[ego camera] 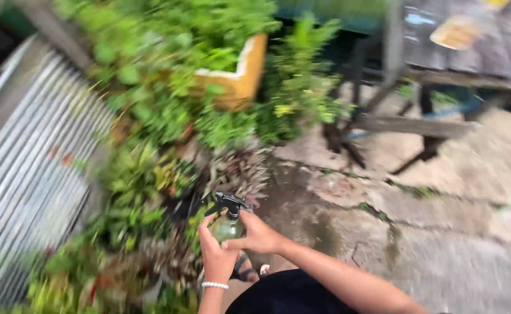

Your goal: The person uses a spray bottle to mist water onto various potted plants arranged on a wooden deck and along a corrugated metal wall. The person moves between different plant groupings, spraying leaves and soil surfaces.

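At the left we see a grey corrugated metal sheet (29, 174) beside blurred green potted plants (151, 116), with a yellow-orange foam box with a white rim (241, 75) among them. Our left hand (216, 256) wraps the small clear green plastic spray bottle (227, 227) from the left; our right hand (258, 235) grips its right side. The bottle stands upright above the cracked concrete ground (418, 232), its black trigger nozzle (227, 202) pointing left toward the plants.
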